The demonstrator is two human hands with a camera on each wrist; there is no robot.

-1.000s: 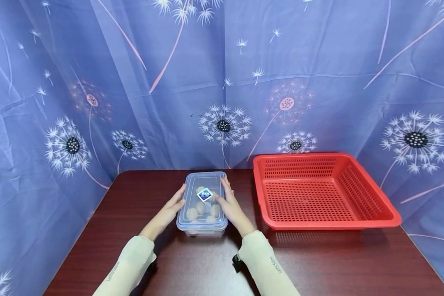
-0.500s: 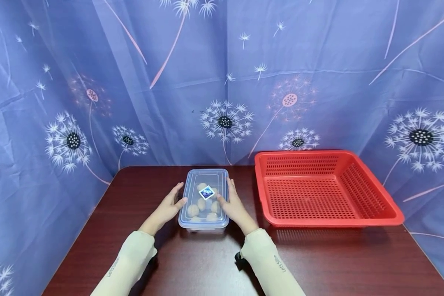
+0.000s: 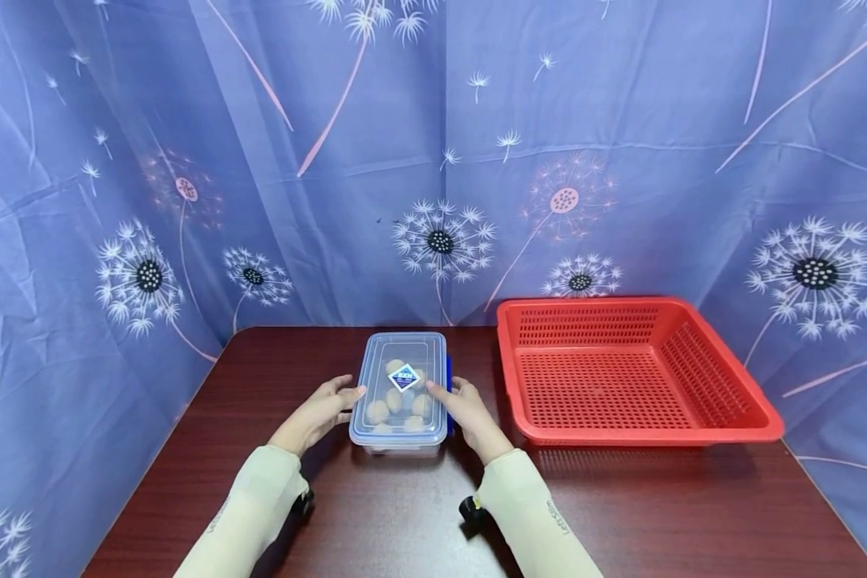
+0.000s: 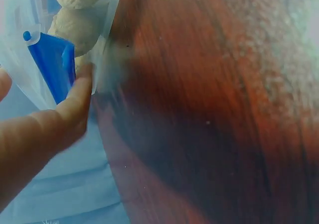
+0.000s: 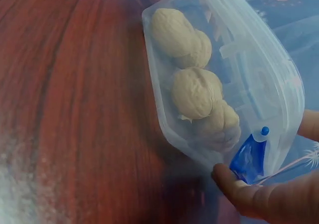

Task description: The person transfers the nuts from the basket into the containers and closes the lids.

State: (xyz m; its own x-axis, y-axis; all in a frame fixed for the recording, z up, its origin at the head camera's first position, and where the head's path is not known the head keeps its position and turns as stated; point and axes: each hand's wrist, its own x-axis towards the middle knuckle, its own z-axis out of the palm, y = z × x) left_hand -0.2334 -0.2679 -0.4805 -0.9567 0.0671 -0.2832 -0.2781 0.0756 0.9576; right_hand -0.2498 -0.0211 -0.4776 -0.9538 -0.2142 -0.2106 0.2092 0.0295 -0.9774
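Note:
A clear plastic food container [image 3: 397, 345] with a blue-rimmed lid and a diamond label [image 3: 405, 377] sits on the table. Several walnuts [image 5: 197, 92] lie inside it. My left hand [image 3: 318, 413] is at its left side, thumb on the lid's edge and fingers lower down by a blue clasp [image 4: 52, 64] that stands out from the wall. At the right side, my right hand [image 3: 474, 411] has its thumb over the lid and its fingers below, against another blue clasp [image 5: 250, 157], also swung outward. The lid still covers the box.
A red plastic basket [image 3: 639, 436] with slotted walls stands to the right, at the back of the dark wood table [image 3: 390, 514]. Behind and around the table hangs a blue curtain [image 3: 332, 241] printed with dandelions.
Both hands have slid slightly toward the front along the container's sides, with their fingers drawn in more. The right blue clasp now sticks out beside the lid. The container has hardly moved.

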